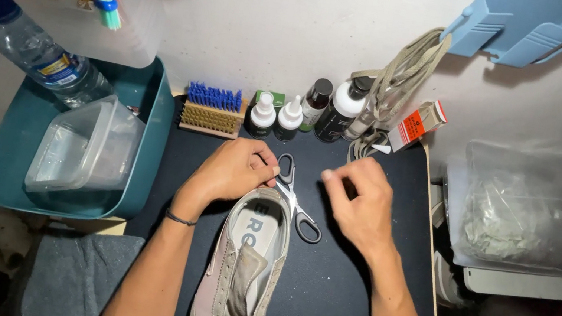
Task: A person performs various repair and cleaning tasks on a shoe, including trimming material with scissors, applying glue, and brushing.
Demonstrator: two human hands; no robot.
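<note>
A beige laceless shoe (239,279) lies on a black mat (343,288), heel end away from me, tongue loose inside. My left hand (230,169) rests on the shoe's heel rim, fingers curled onto it. My right hand (357,196) hovers just right of the shoe with fingertips pinched together; whether something thin sits between them I cannot tell. Black-handled scissors (297,198) lie on the mat between both hands, touching the heel.
A blue-bristled wooden brush (212,109), several small bottles (303,113) and hanging beige laces (403,72) line the wall. A teal tub (139,151) with a clear container and water bottle (41,56) stands left. A clear box (520,211) stands right.
</note>
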